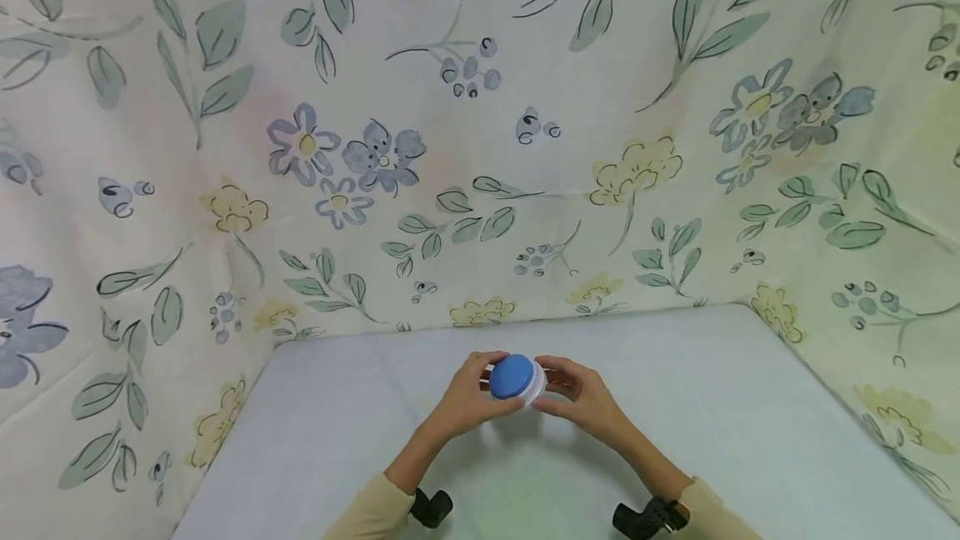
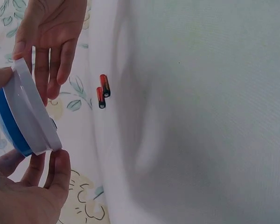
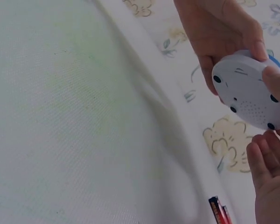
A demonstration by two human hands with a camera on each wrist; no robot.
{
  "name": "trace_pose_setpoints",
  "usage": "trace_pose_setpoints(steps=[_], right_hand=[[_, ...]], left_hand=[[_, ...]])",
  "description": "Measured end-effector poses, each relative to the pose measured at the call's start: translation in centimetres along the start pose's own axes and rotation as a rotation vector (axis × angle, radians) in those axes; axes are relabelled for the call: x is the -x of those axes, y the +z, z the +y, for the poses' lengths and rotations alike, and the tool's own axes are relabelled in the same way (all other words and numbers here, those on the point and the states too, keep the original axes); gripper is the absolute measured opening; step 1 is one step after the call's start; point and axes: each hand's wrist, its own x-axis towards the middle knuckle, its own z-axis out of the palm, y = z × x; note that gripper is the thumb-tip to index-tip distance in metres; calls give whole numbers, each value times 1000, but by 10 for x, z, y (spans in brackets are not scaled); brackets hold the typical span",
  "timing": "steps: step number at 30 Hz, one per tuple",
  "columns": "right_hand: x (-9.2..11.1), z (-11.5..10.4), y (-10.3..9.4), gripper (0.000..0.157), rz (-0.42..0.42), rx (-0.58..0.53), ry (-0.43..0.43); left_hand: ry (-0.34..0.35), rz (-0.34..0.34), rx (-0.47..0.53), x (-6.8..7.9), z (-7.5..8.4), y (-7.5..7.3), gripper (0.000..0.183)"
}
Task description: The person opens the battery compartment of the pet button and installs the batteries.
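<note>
Between my two hands is a round push-button device point(image 1: 512, 376) with a blue dome top and a white base. Its flat underside, in the right wrist view, shows speaker holes and several black feet point(image 3: 233, 109). My left hand point(image 1: 463, 400) grips it from the left, thumb on one side and fingers curled at the other. From the right, my right hand point(image 1: 588, 402) holds the white rim between thumb and index finger, other fingers spread loosely. The device is tilted and held above the table.
Two red-and-black batteries, one battery point(image 2: 105, 85) beside another battery point(image 2: 101, 97), lie near the far edge of the white-covered table point(image 1: 360, 407). Floral cloth point(image 1: 450, 148) hangs around the table's back and sides.
</note>
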Motion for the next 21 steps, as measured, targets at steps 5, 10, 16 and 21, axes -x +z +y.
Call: trace_pose_setpoints(steps=[5, 10, 16, 21], right_hand=[[0, 2, 2, 62, -7, -14, 0], [-2, 5, 4, 66, -18, -19, -19], [-5, 7, 11, 73, -11, -46, 3], [-6, 8, 18, 80, 0, -94, 79]], left_hand=[[-20, 10, 26, 3, -1, 0, 71], [-45, 11, 55, 4, -1, 0, 70], [-87, 20, 77, 4, -1, 0, 69], [-118, 29, 113, 4, -1, 2, 69]])
